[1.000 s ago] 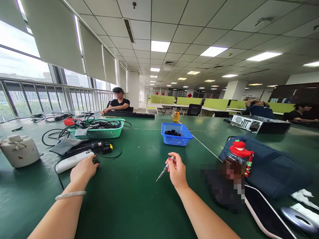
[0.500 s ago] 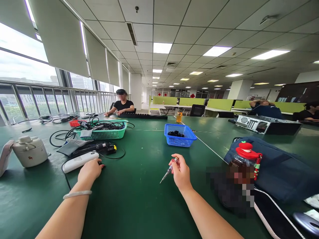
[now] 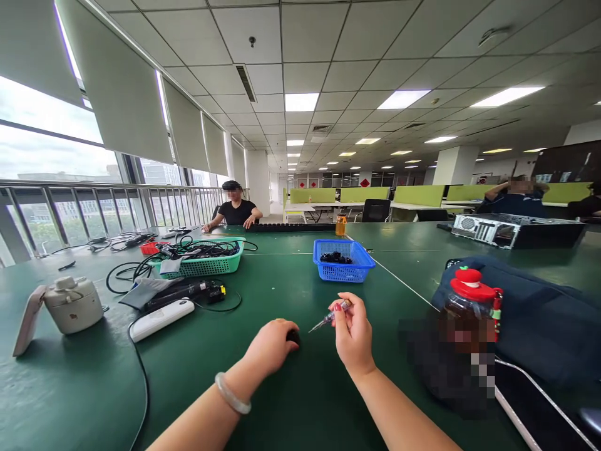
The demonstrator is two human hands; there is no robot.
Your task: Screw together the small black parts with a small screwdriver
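My right hand grips a small screwdriver by its clear handle, the thin metal tip pointing down and left. Close to that tip, my left hand is closed around a small black part, mostly hidden by the fingers, so its kind does not show. Both hands are just over the green table. Beyond them stands a blue plastic basket with several small black pieces inside.
Left of the hands lie a white power strip, a black tool with a yellow end and a green basket of cables. A white jug is farther left. At right are a red-lidded bottle, a dark bag and a phone.
My left hand has moved right from beside the power strip to near the screwdriver tip, carrying the black part. My right hand still holds the screwdriver. The view has shifted slightly.
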